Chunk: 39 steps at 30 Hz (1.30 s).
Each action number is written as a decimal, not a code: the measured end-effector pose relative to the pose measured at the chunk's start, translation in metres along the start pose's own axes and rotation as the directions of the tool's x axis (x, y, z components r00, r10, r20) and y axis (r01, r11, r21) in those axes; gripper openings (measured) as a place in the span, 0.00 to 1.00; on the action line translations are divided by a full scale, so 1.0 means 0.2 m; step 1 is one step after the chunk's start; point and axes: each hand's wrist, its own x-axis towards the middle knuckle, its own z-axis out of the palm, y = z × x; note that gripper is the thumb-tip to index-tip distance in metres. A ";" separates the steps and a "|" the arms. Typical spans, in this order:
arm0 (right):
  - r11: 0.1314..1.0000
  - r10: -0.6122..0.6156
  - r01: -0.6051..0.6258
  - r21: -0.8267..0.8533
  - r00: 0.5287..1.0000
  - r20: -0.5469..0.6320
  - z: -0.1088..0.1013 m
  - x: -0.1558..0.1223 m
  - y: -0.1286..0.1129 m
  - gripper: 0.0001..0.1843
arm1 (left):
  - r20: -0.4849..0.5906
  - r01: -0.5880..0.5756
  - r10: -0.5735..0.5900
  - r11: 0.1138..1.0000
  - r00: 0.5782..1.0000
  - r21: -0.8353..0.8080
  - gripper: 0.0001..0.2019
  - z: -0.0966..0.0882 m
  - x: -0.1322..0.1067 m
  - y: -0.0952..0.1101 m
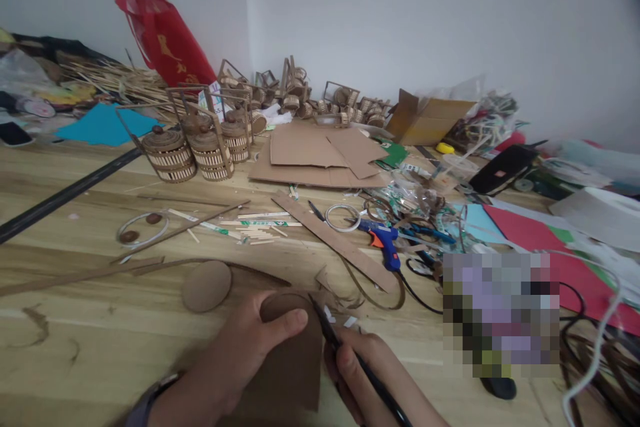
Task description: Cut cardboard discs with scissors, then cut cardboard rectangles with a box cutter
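My left hand (245, 353) holds a brown cardboard piece (295, 360) with a rounded top, thumb pressed on its upper edge. My right hand (370, 380) grips black scissors (333, 337) whose blades meet the cardboard's right edge near the rounded top. A cut cardboard disc (206, 285) lies on the wooden table (100, 347) just left of the piece. Small cardboard offcuts (340, 317) lie right beside the blades.
A blue glue gun (384, 242), a long cardboard strip (335, 240), a tape ring (341, 217) and sticks (257, 223) lie mid-table. Woven cardboard baskets (200, 143), flat cardboard sheets (315, 153), a red bag (163, 37) and coloured paper (545, 247) crowd the back and right.
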 end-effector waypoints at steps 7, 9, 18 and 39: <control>0.995 -0.089 0.086 -0.057 0.995 -0.046 0.01 0.01 0.05 0.37 | 0.016 -0.006 0.006 0.999 1.000 0.038 0.23 0.00 0.00 0.01; 0.997 -0.064 0.063 -0.050 0.997 -0.038 0.01 0.01 0.04 0.37 | 0.028 -0.016 0.015 0.999 0.999 0.035 0.23 0.00 0.00 0.01; 0.998 -0.041 0.038 -0.045 0.998 -0.054 0.00 0.00 0.01 0.36 | 0.004 0.030 -0.030 1.000 1.000 0.004 0.27 -0.01 0.00 -0.01; 0.993 0.020 -0.031 0.113 0.995 0.099 -0.04 -0.01 -0.01 0.43 | 0.129 -0.050 0.038 0.994 0.991 0.092 0.25 -0.01 0.02 -0.01</control>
